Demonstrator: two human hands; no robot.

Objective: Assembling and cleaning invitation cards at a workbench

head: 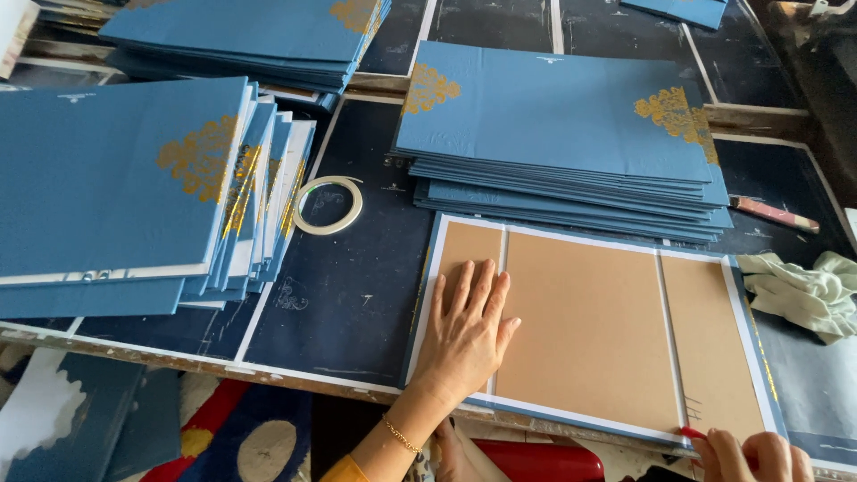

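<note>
No packages, labels, signs, screens in view; only blue gold-stamped covers (553, 116) stacked on counter (357, 295), not packaging.

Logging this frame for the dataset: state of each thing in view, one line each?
left hand: open, flat on the cover
right hand: closed around a red tool
brown board cover: inside face up, flat on the table
middle blue stack: flat, edges stepped
left blue stack: fanned out, overlapping
tape roll: lying flat
green cloth: crumpled
</note>
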